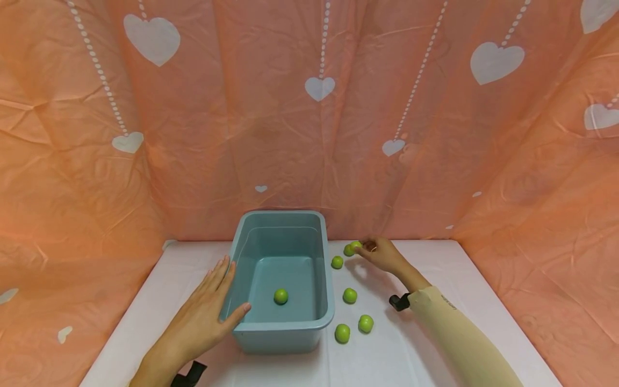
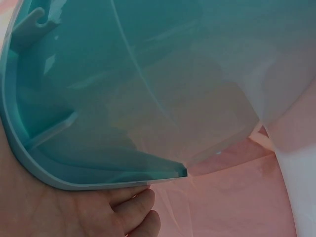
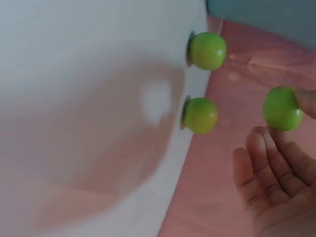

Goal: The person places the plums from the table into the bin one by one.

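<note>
- Orange heart-printed sheeting [image 1: 271, 134] hangs behind a white table [image 1: 406, 349].
- Right hand [image 1: 384, 255] pinches a green fruit [image 3: 280, 109] above the table.
- Left hand [image 1: 205, 314], fingers extended, touches the blue-grey bin [image 1: 285, 326].
- One fruit [image 1: 281, 296] lies inside; five others [image 1: 350, 295] sit beside it.

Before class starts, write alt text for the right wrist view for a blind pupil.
A right hand pinches a round, glossy green fruit. Two more round green fruits rest on a white tabletop, near a blue-grey plastic tub and pink sheeting.
</note>
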Available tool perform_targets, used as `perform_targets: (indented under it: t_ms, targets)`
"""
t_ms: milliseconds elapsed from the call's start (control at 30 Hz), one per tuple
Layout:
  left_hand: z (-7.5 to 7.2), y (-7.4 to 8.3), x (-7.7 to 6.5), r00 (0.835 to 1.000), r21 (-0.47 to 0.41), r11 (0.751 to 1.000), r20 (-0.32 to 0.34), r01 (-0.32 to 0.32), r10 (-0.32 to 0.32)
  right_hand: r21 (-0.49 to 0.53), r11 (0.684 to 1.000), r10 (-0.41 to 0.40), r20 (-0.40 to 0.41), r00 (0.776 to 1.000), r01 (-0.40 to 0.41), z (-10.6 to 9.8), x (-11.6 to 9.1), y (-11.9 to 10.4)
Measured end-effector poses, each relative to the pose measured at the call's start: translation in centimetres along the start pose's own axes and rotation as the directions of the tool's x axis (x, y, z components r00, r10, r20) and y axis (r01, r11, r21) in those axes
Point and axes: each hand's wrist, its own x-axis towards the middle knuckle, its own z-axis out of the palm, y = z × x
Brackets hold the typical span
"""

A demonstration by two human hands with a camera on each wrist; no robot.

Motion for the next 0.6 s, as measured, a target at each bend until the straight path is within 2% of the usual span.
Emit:
perform_targets:
  t_ms: [233, 600]
  targets:
    - [0.0, 0.0, 0.0, 1.000, -0.005, 1.000, -0.004, -0.007, 0.007, 0.034, 0.996, -0.087, -0.014, 0.996, 0.088, -0.1, 0.2, -2.0]
    - [0.0, 0.0, -0.1, 1.000, -0.007, 1.000, -0.004, -0.002, 0.002, 0.065, 0.984, -0.165, -0.011, 0.986, 0.165, -0.3, 0.1, -5.6]
